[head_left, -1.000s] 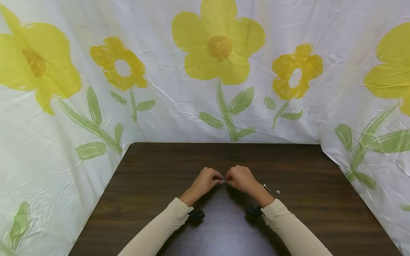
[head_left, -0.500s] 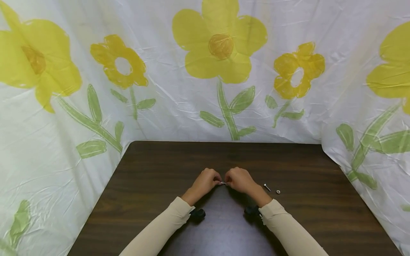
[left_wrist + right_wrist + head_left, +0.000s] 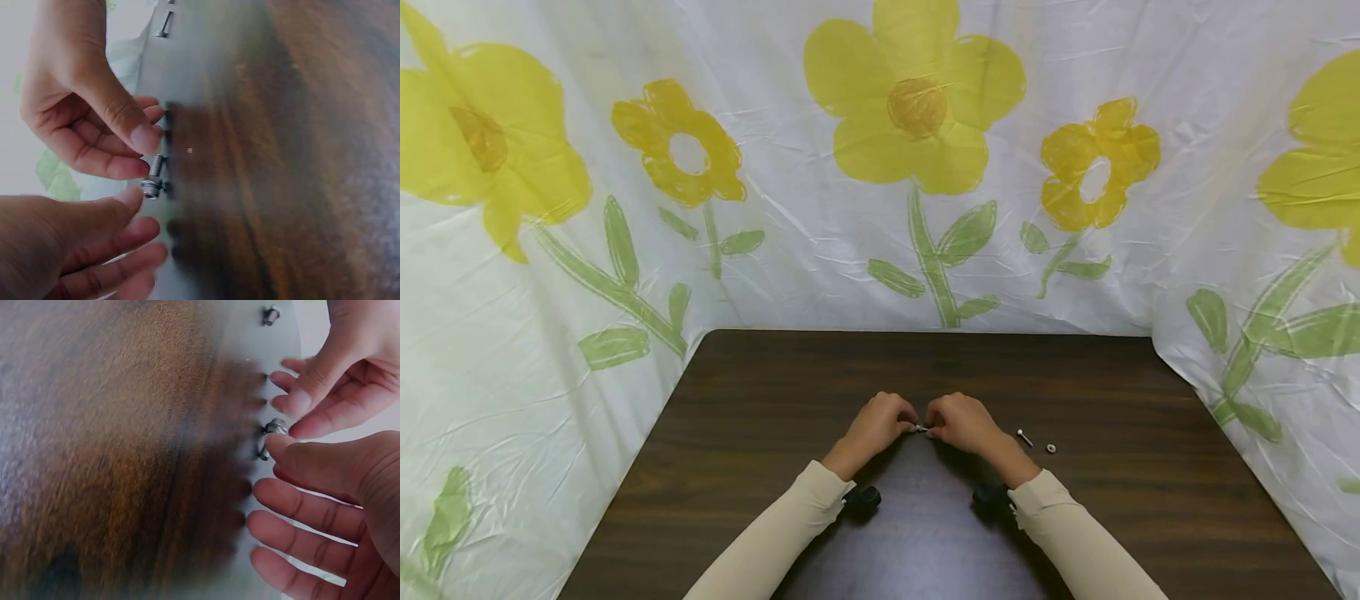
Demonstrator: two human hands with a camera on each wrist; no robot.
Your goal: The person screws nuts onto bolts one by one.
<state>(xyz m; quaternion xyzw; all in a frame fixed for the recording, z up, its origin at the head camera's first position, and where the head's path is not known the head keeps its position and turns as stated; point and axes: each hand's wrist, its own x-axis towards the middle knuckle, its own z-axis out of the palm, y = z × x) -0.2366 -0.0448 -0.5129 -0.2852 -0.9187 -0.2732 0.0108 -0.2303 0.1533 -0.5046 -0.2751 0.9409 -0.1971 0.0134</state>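
Observation:
Over the middle of the table in the head view, my left hand and right hand meet fingertip to fingertip at a small silver bolt. Seen from the left wrist, the bolt has a rounded head, a ring-like part against it, and a threaded shank pointing towards the right hand. The left hand pinches near the head, its index finger mostly hidden. From the right wrist, the right thumb covers part of the bolt. Both hands keep their other fingers loosely bent.
Right of the right hand, a loose bolt and a nut or ring lie on the dark wooden table. Another small metal piece appears beyond the left hand in the right wrist view. A flowered white curtain surrounds the table.
Both hands stay together at the bolt and shift only slightly. The loose bolt beside the right forearm shows more fully than a second ago.

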